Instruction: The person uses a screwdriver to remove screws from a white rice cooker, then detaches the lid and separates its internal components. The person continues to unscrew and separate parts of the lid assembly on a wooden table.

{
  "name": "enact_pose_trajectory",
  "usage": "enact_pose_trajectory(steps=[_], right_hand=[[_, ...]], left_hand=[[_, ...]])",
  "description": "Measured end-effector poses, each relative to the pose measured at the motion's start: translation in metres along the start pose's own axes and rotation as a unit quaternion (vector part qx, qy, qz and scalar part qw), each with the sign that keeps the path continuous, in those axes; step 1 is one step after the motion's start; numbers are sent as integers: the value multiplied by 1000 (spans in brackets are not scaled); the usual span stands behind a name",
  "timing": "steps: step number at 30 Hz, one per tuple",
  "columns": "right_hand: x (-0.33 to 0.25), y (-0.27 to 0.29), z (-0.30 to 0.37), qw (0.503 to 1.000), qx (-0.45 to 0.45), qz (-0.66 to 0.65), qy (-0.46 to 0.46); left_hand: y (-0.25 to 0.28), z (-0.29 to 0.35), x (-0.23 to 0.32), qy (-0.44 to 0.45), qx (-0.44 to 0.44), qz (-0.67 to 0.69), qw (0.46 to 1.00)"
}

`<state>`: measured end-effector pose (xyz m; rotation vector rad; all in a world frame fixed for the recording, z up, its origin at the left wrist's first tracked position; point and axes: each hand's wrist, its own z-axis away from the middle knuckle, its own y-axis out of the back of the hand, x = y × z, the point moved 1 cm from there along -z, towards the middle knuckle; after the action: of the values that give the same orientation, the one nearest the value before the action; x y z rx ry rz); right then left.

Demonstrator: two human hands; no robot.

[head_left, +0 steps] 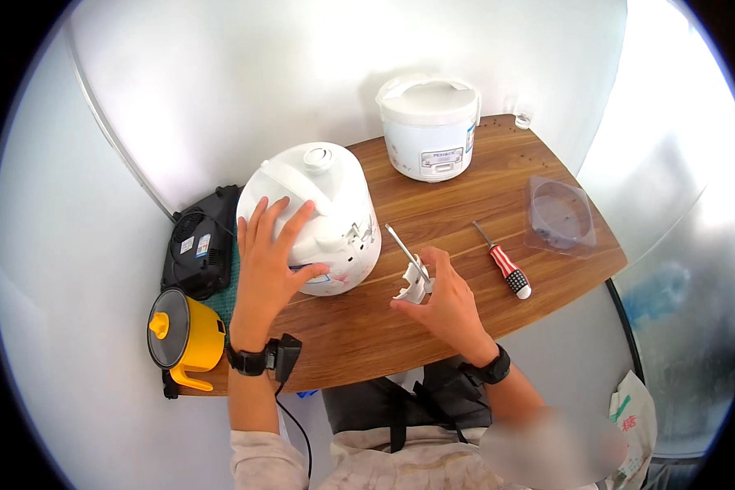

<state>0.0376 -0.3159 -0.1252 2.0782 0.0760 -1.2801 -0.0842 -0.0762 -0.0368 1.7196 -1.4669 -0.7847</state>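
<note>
Brown table (343, 335) stands beside white wall (302, 73) and seemingly frosted panel (670, 269).

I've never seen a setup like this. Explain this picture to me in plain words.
There is no machine here: these are a person's own bare hands. The one picture comes from a wide camera worn on their head, looking down, so straight edges bend near the rim.

The left hand rests, fingers spread, on a large white cooker. The right hand holds a small white part, with a slim pale rod sticking out beside it.

Also on the wooden table are a smaller white cooker, a screwdriver and a clear plastic tray. At the left end sits a yellow pot.
</note>
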Motion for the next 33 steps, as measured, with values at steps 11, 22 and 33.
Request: enact_pose_trajectory(steps=[11, 22, 33], right_hand=[[3, 7, 9, 999, -12, -41, 6], [-10, -1, 32, 997, -50, 1, 58], [-6, -14, 28, 991, -88, 91, 52]], left_hand=[[2, 18, 18, 7, 38, 0, 999], [-59, 66, 84, 308, -226, 706, 596], [-91, 66, 66, 341, -232, 730, 545]])
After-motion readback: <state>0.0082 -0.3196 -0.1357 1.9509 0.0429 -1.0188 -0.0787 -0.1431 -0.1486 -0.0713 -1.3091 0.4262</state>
